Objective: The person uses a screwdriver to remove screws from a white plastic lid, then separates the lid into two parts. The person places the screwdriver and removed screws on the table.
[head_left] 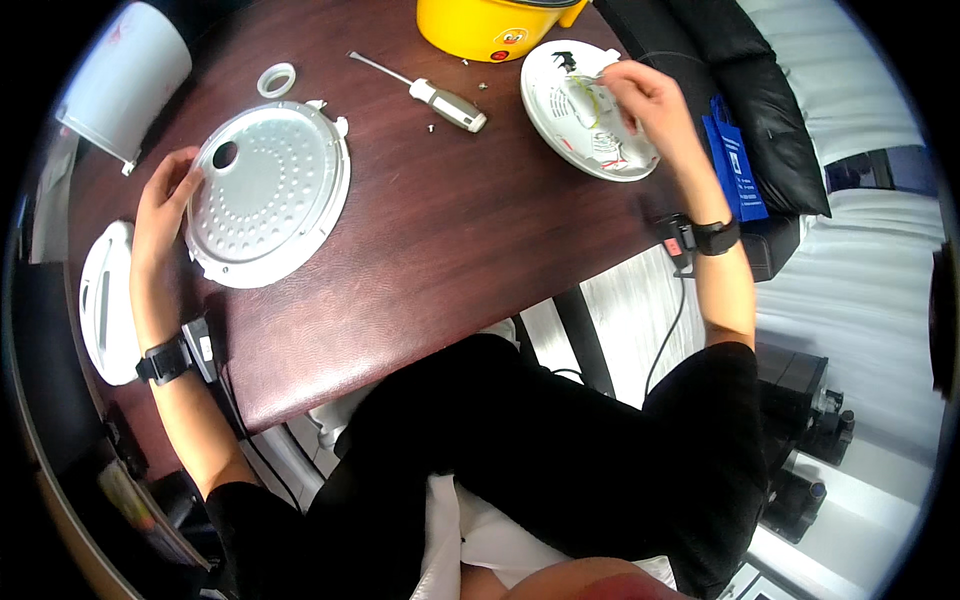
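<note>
My left hand [165, 203] grips the left rim of a round grey dimpled disc [275, 185], which has a dark round hole and a pale ring around its edge. The disc lies on the brown table. My right hand [648, 100] is over the far right of a round white plastic base [560, 130] with thin coloured wires inside. The fingers are curled together by the wires; what they pinch, if anything, is hidden. Between the two parts lies a screwdriver [450, 105] with a pale handle, its shaft toward the far left.
A yellow pot [490, 28] stands at the far edge. Small screws lie near it and the screwdriver. A white ring [276, 80], a white cylindrical housing [130, 85] and a white oval part [108, 305] are at left. A blue bag [735, 165] rests on the black seat at right.
</note>
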{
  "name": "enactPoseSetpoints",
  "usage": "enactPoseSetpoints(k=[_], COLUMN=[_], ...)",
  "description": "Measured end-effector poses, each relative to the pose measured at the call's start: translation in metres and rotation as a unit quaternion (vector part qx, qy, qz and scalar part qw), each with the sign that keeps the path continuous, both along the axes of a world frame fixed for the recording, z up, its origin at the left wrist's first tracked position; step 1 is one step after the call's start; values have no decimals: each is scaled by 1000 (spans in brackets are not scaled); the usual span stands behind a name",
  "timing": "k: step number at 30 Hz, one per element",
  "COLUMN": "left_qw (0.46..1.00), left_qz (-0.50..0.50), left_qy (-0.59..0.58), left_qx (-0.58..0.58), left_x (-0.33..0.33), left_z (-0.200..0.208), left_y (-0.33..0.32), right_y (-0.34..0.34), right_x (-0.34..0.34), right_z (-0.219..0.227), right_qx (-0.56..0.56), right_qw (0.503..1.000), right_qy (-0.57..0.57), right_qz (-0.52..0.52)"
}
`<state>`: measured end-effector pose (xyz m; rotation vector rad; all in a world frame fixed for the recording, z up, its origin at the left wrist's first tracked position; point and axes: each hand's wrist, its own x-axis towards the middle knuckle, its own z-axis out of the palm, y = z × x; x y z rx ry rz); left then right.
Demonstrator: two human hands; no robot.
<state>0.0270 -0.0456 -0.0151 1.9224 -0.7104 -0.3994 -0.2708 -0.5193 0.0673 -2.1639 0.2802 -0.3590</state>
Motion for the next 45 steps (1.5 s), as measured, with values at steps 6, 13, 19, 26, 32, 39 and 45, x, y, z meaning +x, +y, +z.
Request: enactPoseSetpoints(k=[6, 13, 19, 26, 32, 39, 45], left_qw=[1000, 1000, 999, 997, 1000, 999, 998], left_qz=[9, 8, 14, 37, 23, 35, 34], left_qy=[9, -2, 27, 53, 11, 20, 43], left_qx=[-16, 13, -16, -30, -5, -6, -25], left_x=[-2, -6, -9, -24, -11, -17, -18], left_z=[0, 7, 6, 15, 9, 15, 12], left_y=[-1, -3, -3, -11, -5, -4, -12], right_y=[76, 108, 55, -29, -66, -83, -82], right_x=[20, 31, 11, -49, -45, -32, -31], right_z=[-18, -36, -12, -7, -7, -11, -4], right_qx=[-179, -231, -442, -413, -276, -350, -303], right_qw=[978, 964, 890, 880, 940, 918, 927], right_qy=[-25, -65, -62, 187, 21, 106, 221], right_qz=[103, 113, -93, -141, -199, -152, 8])
